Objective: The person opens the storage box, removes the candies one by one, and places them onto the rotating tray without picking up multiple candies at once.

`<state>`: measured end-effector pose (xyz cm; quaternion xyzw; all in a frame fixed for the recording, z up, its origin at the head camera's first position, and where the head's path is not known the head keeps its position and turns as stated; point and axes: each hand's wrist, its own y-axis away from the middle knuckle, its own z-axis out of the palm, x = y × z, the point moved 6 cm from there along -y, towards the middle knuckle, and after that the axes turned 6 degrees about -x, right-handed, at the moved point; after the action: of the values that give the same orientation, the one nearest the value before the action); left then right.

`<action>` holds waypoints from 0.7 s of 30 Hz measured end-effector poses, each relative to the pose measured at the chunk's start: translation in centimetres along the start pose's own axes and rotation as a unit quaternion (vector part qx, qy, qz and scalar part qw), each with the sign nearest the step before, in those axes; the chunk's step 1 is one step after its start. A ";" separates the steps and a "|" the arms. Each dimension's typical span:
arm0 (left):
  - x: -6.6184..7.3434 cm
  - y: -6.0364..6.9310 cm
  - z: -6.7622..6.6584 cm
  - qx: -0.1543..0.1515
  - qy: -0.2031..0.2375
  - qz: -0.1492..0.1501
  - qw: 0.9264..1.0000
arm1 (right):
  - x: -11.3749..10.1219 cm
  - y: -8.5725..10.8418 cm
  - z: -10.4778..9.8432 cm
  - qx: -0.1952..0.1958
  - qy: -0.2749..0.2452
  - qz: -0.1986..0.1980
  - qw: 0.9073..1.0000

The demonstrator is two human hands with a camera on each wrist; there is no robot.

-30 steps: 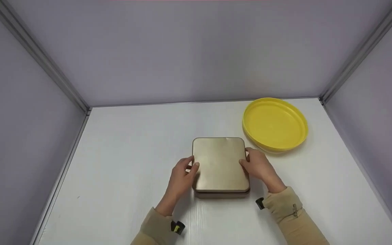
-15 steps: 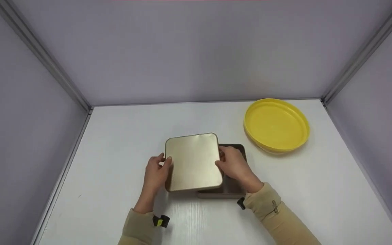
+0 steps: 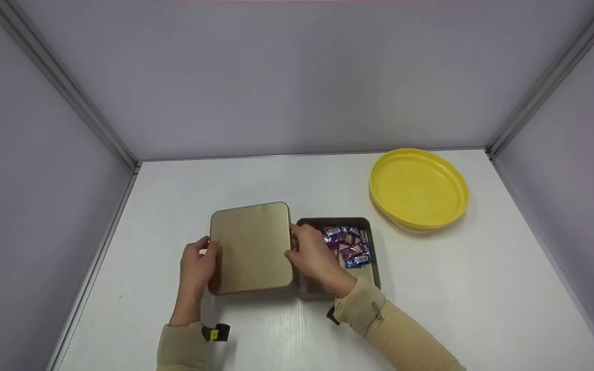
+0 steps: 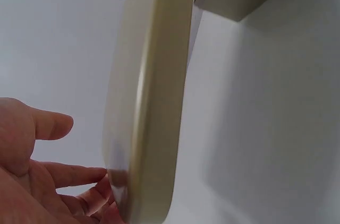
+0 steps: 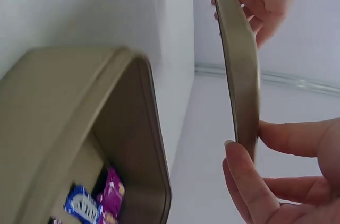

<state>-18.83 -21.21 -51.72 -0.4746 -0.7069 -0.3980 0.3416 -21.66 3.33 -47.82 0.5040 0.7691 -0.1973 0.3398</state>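
A gold rectangular tin lid (image 3: pixel 250 247) is held up off the table, left of its tin. My right hand (image 3: pixel 317 257) pinches the lid's right edge, thumb on the top face and fingers beneath, as the right wrist view shows. At the opposite edge, my left hand (image 3: pixel 197 265) supports the lid with fingers reaching under the rim; its thumb looks apart from the lid in the left wrist view. The uncovered tin (image 3: pixel 377 273) contains several small wrapped sweets (image 3: pixel 353 252) in purple and blue wrappers. My right hand and forearm hide part of the tin.
A round yellow tray (image 3: pixel 418 190) with a raised rim stands at the back right of the white table (image 3: pixel 173 196). Grey panels (image 3: pixel 297 77) enclose the table at the back and both sides.
Both hands have lifted the lid off the tin and carried it left. The sweets inside have come into view. The tin and the yellow tray have stayed in place.
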 end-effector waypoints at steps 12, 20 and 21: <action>-3.3 -0.6 -2.1 0.016 -0.009 -0.040 0.999 | -1.8 -0.2 5.1 -0.044 0.095 -0.012 0.994; -4.9 -1.2 -2.4 0.017 -0.040 -0.044 0.998 | -1.4 -0.6 7.8 -0.068 0.130 0.020 0.989; -5.2 -1.3 -2.3 0.015 -0.043 -0.047 0.998 | -1.4 -0.7 8.1 -0.071 0.126 0.022 0.989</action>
<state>-18.17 -25.66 -55.46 -0.4526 -0.7481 -0.3821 0.2990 -19.29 -3.07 -52.42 0.5164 0.8064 -0.0699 0.2795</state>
